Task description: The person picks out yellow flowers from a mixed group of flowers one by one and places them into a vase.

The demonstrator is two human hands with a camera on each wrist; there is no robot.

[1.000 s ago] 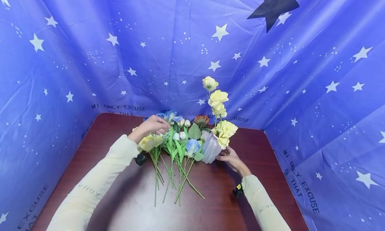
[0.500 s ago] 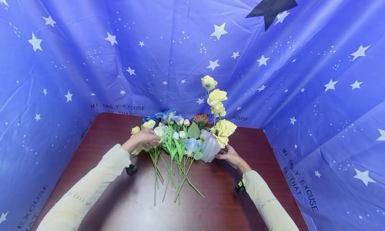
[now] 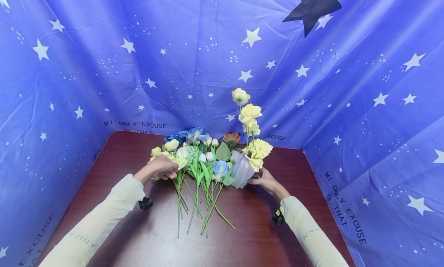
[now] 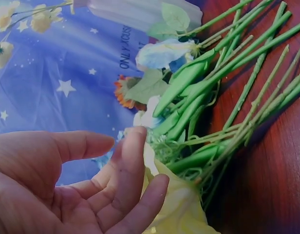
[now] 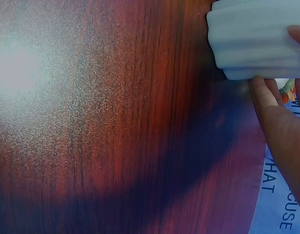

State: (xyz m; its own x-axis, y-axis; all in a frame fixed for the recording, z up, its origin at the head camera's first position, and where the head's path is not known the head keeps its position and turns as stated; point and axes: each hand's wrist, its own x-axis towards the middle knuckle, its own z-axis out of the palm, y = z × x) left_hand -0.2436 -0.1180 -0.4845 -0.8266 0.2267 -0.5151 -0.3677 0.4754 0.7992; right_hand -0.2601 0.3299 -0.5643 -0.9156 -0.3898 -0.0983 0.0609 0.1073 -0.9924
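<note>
A pale lilac ribbed vase stands slightly tilted at the right of the flowers, with a tall stem of yellow flowers rising from it. My right hand holds the vase near its lower right side; in the right wrist view, fingers and thumb lie on both sides of the ribbed wall. On the left, my left hand is beside the yellow blooms. Seen from the left wrist, its fingers are loosely bent, the thumb apart, and a yellow petal lies just behind the fingertips.
White tulips, a light blue flower, darker blue blooms and an orange flower lie on the brown table. Their green stems point toward me. A blue star-patterned curtain surrounds the table.
My left hand has moved left and toward me, from over the blue and white flowers to the yellow blooms. The right hand and the vase have stayed in place.
</note>
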